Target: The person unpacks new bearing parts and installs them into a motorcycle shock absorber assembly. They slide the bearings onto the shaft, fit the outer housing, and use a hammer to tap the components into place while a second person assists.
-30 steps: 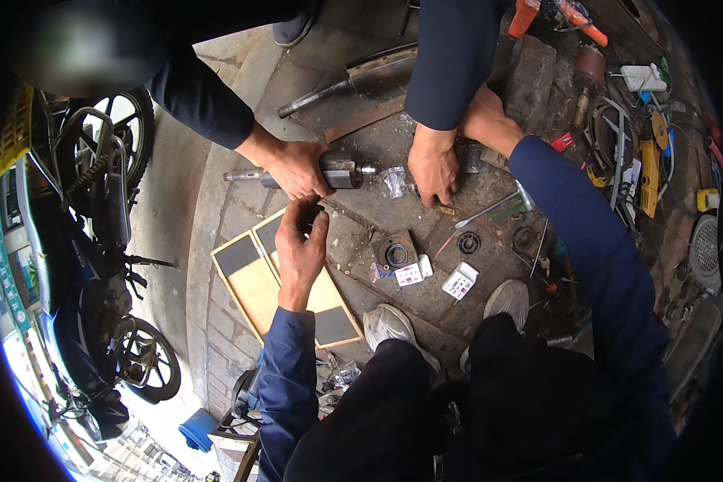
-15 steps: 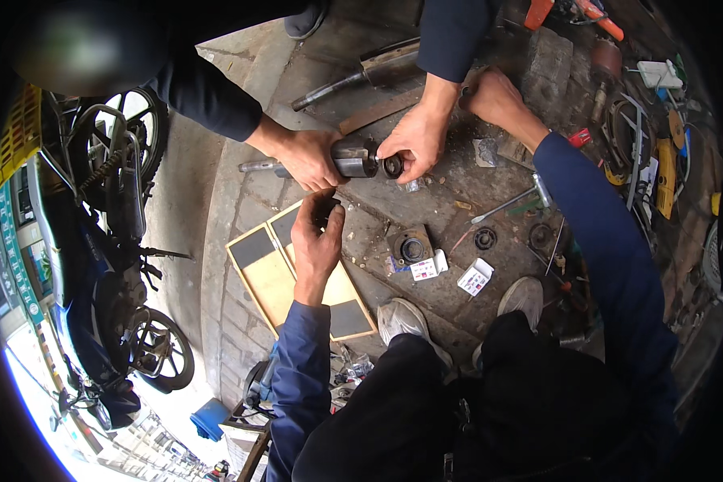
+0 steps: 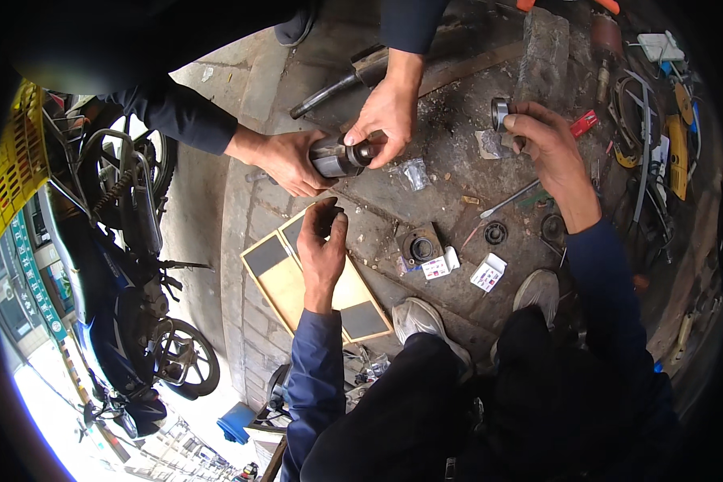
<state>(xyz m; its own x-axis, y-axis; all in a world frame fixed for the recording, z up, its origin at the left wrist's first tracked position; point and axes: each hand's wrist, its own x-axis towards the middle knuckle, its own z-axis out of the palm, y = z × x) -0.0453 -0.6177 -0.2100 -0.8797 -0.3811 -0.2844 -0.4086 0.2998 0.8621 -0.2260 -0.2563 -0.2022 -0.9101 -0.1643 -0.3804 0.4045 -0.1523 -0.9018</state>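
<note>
My right hand (image 3: 553, 153) grips a shiny metal ring (image 3: 500, 114), much like a bearing, between thumb and fingers, raised over the floor. My left hand (image 3: 323, 253) is curled, its thumb near the fingertips; something small and dark may sit between them, but I cannot make it out. Just beyond it, a co-worker's left-side hand (image 3: 291, 163) clasps a dark metal cylinder (image 3: 336, 158). The co-worker's other hand (image 3: 390, 112) holds a dark round piece (image 3: 364, 153) against the cylinder's end; whether it is seated I cannot tell.
Below my left hand lies a wooden case (image 3: 353, 293). A square block with a round hole (image 3: 419, 245), small white boxes (image 3: 488, 273) and a dark ring (image 3: 496, 233) lie before my shoes. Tools, including a yellow one (image 3: 677, 157), crowd the right. A motorcycle (image 3: 128, 297) stands left.
My right hand has come back and right from the far floor, now showing the metal ring. The co-worker has brought the round piece against the cylinder's end. My left hand stays curled.
</note>
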